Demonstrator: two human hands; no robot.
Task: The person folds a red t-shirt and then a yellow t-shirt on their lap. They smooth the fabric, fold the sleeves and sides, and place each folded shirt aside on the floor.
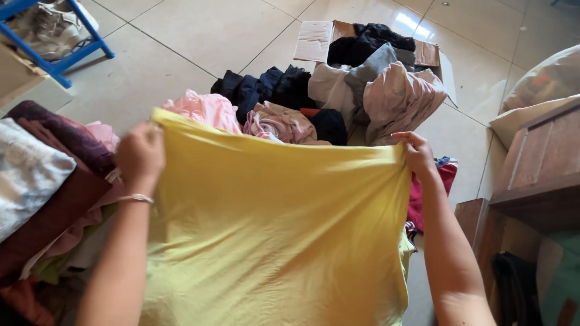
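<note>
The fingers of my left hand (140, 154) are closed tight on the top left corner of a yellow cloth (272, 235), and the fingers of my right hand (417, 154) pinch the top right corner. Between my 2 hands the cloth is stretched wide and hangs down in front of me, covering my lap. A thin bracelet (135, 198) sits on my left wrist. Just behind the cloth, a heap of pink, beige and dark clothes (284, 108) lies on the tiled floor (181, 42), reaching into an open cardboard box (386, 66). On my left is a stack of folded clothes (48, 181), near the cloth's edge. On my right stands wooden furniture (538, 169).
</note>
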